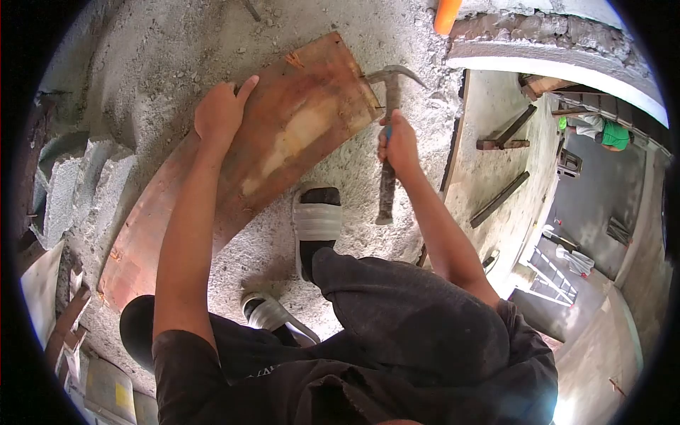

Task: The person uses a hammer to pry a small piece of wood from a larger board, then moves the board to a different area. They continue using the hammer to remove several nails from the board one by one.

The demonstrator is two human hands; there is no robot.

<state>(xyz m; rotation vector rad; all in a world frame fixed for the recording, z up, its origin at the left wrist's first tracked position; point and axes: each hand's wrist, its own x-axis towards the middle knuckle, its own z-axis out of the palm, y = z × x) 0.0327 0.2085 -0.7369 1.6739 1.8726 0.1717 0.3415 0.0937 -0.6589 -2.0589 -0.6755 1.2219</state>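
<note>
A long, stained wooden board (283, 134) lies slantwise over the rough floor, its far end splintered at one corner. My left hand (223, 113) is closed on the board's left edge, with the thumb extended along it. In my right hand (399, 145) is a claw hammer (388, 188), gripped partway up its handle. The hammer's head is right at the far right end of the board, where small nails stick out. My sandalled foot (318, 216) is beside the board's right edge.
Concrete blocks (81, 188) and scrap wood stand at the left. An orange pipe (446, 15) is at the top. Right of the hammer, the floor edge drops to a lower level, where a white ladder (552, 280) and a person in green (615, 136) appear.
</note>
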